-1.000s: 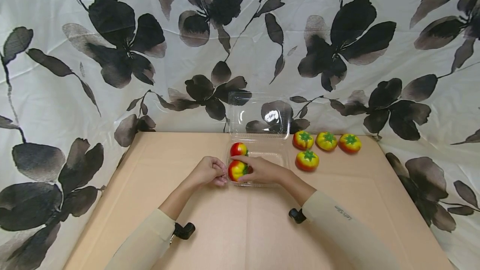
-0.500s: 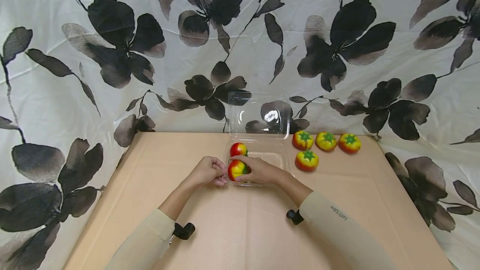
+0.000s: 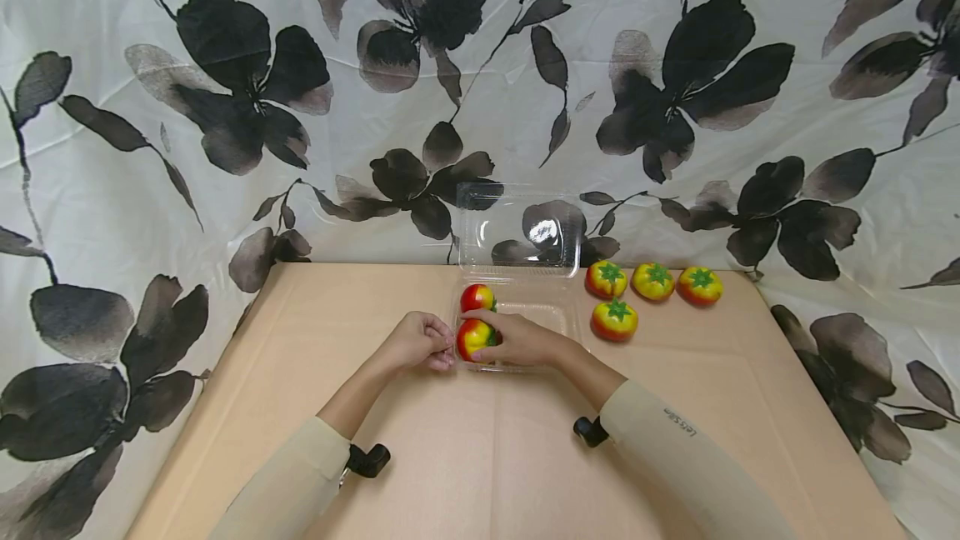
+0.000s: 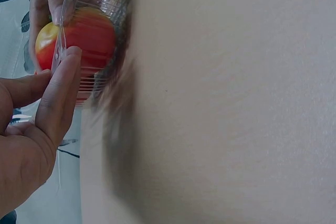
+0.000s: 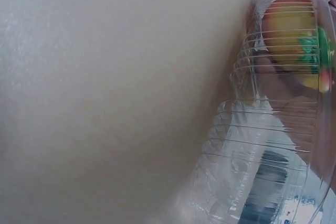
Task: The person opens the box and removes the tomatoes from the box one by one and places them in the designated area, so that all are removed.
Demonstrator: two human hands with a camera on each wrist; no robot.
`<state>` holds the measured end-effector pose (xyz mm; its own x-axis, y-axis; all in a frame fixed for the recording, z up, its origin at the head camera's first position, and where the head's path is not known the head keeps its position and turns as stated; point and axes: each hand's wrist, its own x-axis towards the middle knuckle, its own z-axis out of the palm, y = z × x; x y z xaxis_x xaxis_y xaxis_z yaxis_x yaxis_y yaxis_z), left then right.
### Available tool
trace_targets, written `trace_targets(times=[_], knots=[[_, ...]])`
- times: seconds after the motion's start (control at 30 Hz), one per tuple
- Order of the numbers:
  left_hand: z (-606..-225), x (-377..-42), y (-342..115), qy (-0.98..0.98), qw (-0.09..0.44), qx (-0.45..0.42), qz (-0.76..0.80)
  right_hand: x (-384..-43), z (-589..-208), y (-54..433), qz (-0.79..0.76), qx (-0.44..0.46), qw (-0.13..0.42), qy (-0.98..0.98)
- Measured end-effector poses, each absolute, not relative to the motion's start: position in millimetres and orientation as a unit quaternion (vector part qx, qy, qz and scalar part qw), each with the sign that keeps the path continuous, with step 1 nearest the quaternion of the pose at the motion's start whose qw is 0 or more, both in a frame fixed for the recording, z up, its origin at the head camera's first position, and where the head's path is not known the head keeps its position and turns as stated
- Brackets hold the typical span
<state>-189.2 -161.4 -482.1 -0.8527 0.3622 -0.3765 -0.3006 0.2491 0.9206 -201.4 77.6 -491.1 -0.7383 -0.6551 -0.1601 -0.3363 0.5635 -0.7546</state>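
A clear plastic clamshell container lies at the table's back middle, its transparent lid raised behind it. Inside its left side are two red-and-yellow tomatoes, one at the back and one at the front. My right hand reaches in from the right and grips the front tomato, fingers at its far side and thumb at the near side. At the container's left edge, my left hand pinches the rim between thumb and fingers. In the right wrist view, the ribbed wall stands before the held tomato.
Several more tomatoes with green star-shaped tops stand right of the container: one nearer the front, the others in a row along the back edge. A floral cloth hangs behind the tan tabletop.
The front tomato has turned slightly in my right hand, more of its green top showing now. My right forearm shifted a little to the left. The left hand stays at the rim.
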Motion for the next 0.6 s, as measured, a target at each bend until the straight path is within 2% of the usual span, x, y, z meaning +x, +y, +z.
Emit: trace_targets(times=[0.6], knots=[[-483.1, -188.4, -161.2, 0.74, 0.269, 0.019, 0.616, -199.9, -477.6, 84.4, -0.386, -0.286, 0.247, 0.841]])
